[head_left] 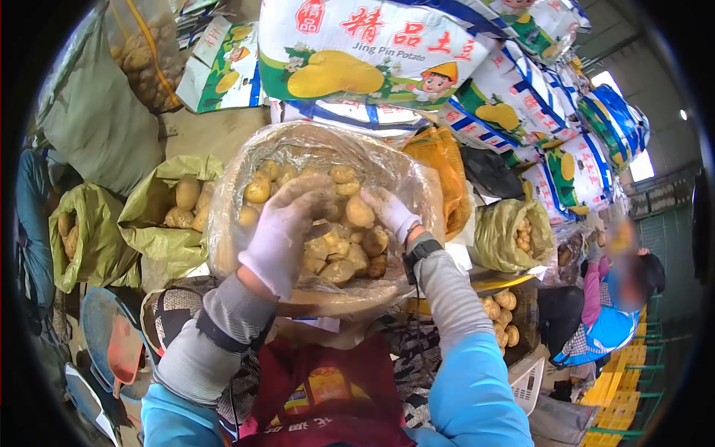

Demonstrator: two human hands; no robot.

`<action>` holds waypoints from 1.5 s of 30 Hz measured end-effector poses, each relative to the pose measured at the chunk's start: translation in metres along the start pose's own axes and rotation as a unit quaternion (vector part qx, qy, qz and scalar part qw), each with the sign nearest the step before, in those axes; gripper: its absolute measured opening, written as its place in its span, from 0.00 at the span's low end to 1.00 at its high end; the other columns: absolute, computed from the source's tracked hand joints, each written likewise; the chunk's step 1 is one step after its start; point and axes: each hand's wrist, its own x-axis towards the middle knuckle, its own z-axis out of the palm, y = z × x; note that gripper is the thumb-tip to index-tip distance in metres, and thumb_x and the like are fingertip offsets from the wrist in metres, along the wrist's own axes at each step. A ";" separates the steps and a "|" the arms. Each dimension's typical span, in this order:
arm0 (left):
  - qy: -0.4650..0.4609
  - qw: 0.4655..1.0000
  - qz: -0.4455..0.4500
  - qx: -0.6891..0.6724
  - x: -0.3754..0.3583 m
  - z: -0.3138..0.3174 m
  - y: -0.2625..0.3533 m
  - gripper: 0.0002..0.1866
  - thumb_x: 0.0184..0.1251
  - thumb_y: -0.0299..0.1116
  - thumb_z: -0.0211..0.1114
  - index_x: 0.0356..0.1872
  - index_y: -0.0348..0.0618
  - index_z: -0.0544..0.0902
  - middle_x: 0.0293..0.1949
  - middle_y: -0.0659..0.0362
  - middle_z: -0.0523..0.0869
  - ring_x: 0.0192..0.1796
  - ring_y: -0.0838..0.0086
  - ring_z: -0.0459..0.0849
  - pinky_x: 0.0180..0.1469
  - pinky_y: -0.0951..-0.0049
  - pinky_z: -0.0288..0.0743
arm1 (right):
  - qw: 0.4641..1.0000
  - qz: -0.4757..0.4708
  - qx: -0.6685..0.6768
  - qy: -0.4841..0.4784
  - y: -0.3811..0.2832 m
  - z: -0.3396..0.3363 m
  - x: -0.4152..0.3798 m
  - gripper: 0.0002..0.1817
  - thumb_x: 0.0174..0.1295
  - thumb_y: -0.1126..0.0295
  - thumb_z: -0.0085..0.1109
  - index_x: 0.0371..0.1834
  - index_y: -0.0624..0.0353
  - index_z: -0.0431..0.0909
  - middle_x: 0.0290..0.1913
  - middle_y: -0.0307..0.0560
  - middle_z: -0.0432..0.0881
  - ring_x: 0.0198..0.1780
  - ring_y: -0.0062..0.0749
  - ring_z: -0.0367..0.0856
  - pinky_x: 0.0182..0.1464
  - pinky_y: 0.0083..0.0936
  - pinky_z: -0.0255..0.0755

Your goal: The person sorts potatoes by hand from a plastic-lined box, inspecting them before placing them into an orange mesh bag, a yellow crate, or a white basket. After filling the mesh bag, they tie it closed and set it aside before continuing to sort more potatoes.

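Observation:
A plastic-lined container (223, 223) full of potatoes (339, 253) stands right in front of me. Both hands wear pale, dirt-stained gloves and are inside its rim. My right hand (391, 210) grips a round potato (360, 212) at the right side of the pile. Over the left part of the pile is my left hand (287, 227), its fingers stretched toward the right and slightly blurred. I see no potato in it, though its palm side is partly hidden. Some potatoes near the middle look wet or wrapped under the clear plastic (402, 167).
Green woven sacks (97, 231) of potatoes stand at left, another sack (495, 231) at right. Printed potato cartons (372, 52) are stacked behind. An orange mesh bag (447, 179) touches the container's right side. Loose potatoes (506, 316) lie near my right arm. A person (603, 305) sits at far right.

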 end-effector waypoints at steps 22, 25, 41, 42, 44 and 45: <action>-0.197 0.975 -0.031 0.101 -0.011 0.052 -0.032 0.31 0.66 0.29 0.62 0.72 0.43 0.67 0.50 0.57 0.85 0.42 0.72 0.85 0.39 0.78 0.79 | 0.951 -0.216 0.032 0.220 -0.064 -0.015 -0.146 0.19 0.74 0.57 0.54 0.41 0.63 0.84 0.34 0.57 0.85 0.42 0.43 0.86 0.46 0.34 0.77; -0.146 0.975 -0.164 -0.039 -0.012 0.043 -0.033 0.26 0.75 0.45 0.57 0.68 0.42 0.71 0.47 0.56 0.86 0.41 0.68 0.85 0.40 0.73 0.80 | 0.937 -0.249 0.182 0.166 -0.039 -0.010 -0.116 0.21 0.71 0.55 0.60 0.53 0.63 0.81 0.41 0.53 0.85 0.47 0.39 0.85 0.52 0.35 0.77; -0.159 0.980 -0.061 0.100 -0.012 0.033 -0.044 0.29 0.75 0.52 0.55 0.69 0.48 0.68 0.56 0.58 0.80 0.42 0.69 0.84 0.42 0.72 0.76 | 0.944 -0.254 0.128 0.170 -0.046 -0.007 -0.133 0.20 0.77 0.56 0.51 0.49 0.63 0.84 0.47 0.49 0.87 0.48 0.33 0.83 0.54 0.28 0.75; -0.139 0.980 -0.036 0.137 -0.015 0.037 -0.040 0.30 0.74 0.52 0.55 0.70 0.47 0.68 0.58 0.57 0.80 0.43 0.68 0.84 0.44 0.71 0.76 | 0.922 -0.327 0.100 0.181 -0.039 0.000 -0.125 0.23 0.73 0.51 0.56 0.56 0.60 0.80 0.50 0.53 0.87 0.49 0.44 0.86 0.56 0.32 0.75; -0.130 0.980 -0.031 0.145 -0.020 0.045 -0.037 0.28 0.75 0.49 0.54 0.69 0.46 0.68 0.59 0.58 0.80 0.47 0.68 0.84 0.46 0.71 0.77 | 0.906 -0.367 -0.053 0.204 -0.035 0.013 -0.131 0.25 0.71 0.51 0.57 0.62 0.58 0.75 0.52 0.58 0.85 0.53 0.52 0.84 0.56 0.37 0.76; -0.138 0.982 -0.051 0.117 -0.021 0.045 -0.035 0.25 0.77 0.47 0.53 0.69 0.46 0.69 0.58 0.61 0.81 0.50 0.70 0.83 0.46 0.72 0.78 | 0.905 -0.370 -0.046 0.207 -0.037 0.011 -0.135 0.25 0.71 0.52 0.57 0.62 0.58 0.74 0.52 0.60 0.84 0.54 0.54 0.83 0.56 0.38 0.76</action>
